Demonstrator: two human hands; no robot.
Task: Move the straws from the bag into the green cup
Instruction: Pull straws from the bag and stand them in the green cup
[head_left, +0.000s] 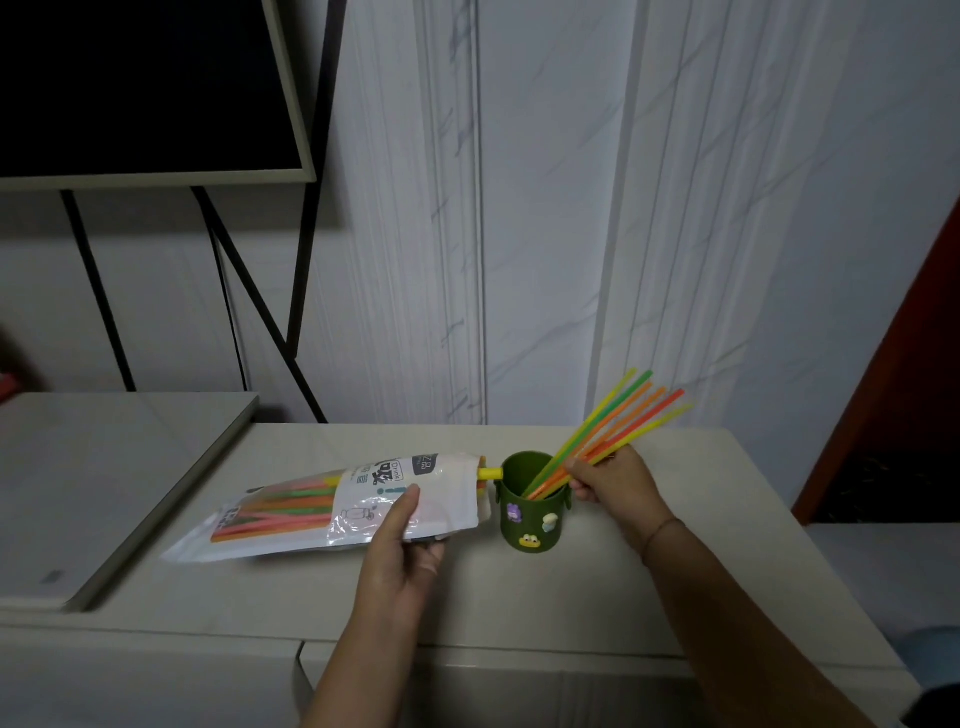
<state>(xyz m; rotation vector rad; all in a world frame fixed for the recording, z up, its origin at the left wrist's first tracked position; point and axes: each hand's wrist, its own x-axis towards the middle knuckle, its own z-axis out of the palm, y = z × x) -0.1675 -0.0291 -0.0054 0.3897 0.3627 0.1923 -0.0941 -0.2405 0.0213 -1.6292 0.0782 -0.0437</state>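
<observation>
Straws: about six thin neon plastic straws (613, 431), lower ends inside the cup, tops fanned up and right
Cup: one dark green stickered cup (530, 525), upright, just beside the bag mouth
Bag: one clear printed plastic bag (363, 499), many straws inside, uncountable
Right hand (613, 480): my fingers curled round the bundle
Left hand (400, 551): my thumb and fingers pinch the bag
Progress: early, most straws left to move

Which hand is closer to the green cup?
Right. The right hand sits just beside the rim of the green cup, holding straws that dip into it. The left hand holds the bag, farther off on the cup's other side.
</observation>
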